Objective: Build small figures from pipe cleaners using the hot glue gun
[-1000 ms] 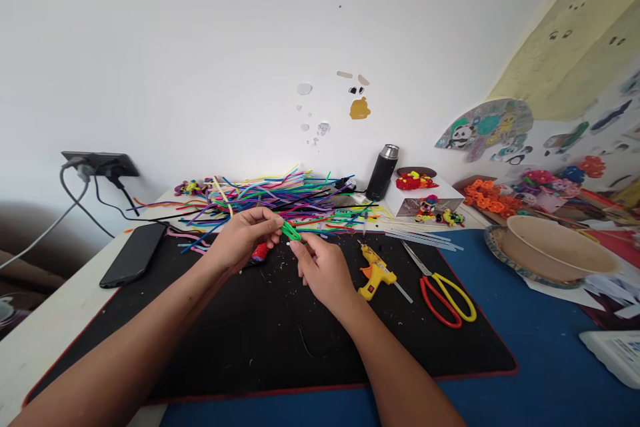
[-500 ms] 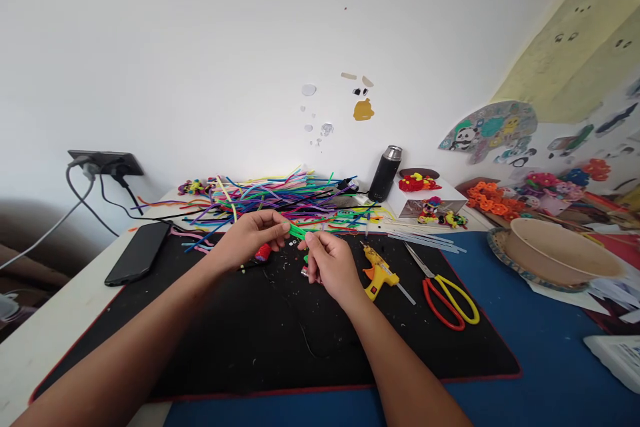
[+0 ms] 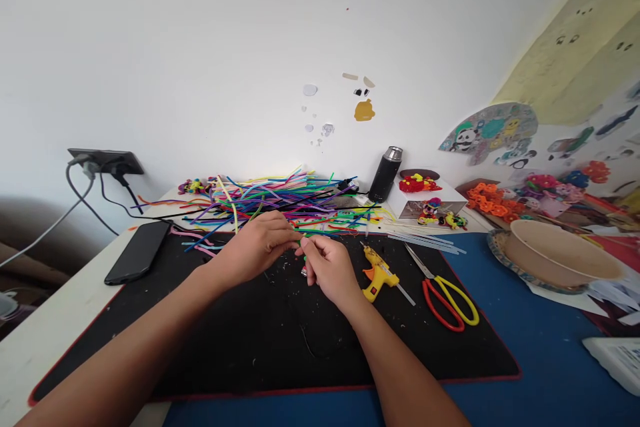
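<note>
My left hand (image 3: 265, 243) and my right hand (image 3: 327, 263) meet above the black mat (image 3: 240, 347), fingertips almost touching. Both are closed on a green pipe cleaner (image 3: 297, 237), and only a bit of it shows between the fingers. How it is bent cannot be made out. Partly hidden behind my right fingers lies a small thing with green and red on it (image 3: 305, 269). A yellow glue gun (image 3: 379, 273) rests on the mat just right of my right hand.
Scissors (image 3: 443, 293) with red and yellow handles lie right of the glue gun. Colourful pipe cleaners (image 3: 280, 197) are heaped along the wall, beside a black flask (image 3: 385, 177). Clear glue sticks (image 3: 430, 240) lie at the mat's far edge. A phone (image 3: 137, 253) sits at left.
My left hand has turned over and moved right, closer to my right hand. It now covers most of the green pipe cleaner and the red thing seen beside it before.
</note>
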`<state>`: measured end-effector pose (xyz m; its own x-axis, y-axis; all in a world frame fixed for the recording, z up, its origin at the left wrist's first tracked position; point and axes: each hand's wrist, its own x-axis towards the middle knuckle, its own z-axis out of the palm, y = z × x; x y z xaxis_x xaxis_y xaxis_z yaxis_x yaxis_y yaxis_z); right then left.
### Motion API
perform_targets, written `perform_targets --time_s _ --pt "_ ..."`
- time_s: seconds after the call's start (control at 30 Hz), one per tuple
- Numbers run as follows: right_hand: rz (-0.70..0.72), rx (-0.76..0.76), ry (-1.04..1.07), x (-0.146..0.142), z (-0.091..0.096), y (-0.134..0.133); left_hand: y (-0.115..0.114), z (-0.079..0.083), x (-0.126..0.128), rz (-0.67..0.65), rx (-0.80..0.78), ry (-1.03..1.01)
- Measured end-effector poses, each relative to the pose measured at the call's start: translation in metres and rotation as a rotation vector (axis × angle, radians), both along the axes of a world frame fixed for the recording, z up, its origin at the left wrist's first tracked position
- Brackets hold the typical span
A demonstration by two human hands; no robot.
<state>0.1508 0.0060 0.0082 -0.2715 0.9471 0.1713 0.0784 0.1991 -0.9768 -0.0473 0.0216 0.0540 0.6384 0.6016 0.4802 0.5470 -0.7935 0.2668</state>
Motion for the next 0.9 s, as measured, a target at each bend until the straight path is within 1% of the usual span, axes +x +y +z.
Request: perform_targets --time_s 0.17,0.3,0.43,0.6,0.8,0.9 --pt "0.012 0.004 0.007 0.001 -0.002 0.001 -0.001 0.001 0.001 -0.01 0.018 0.014" --pt "0.029 0.004 0.017 0.001 -0.004 0.001 0.0 -0.003 0.001 -0.013 0.019 -0.02" --pt "0.04 -0.019 0.064 0.0 -0.003 0.001 0.002 -0.006 0.0 0.006 -0.023 -0.041" --pt "0.02 -0.055 0.069 0.002 -0.002 0.002 0.004 0.001 -0.01 0.043 -0.13 -0.086" --pt "0.013 -0.068 0.073 0.002 -0.003 0.003 0.006 0.003 -0.018 0.051 -0.102 -0.006" --pt "0.012 -0.066 0.08 0.002 -0.001 0.003 0.006 0.004 -0.016 0.058 -0.156 -0.07"
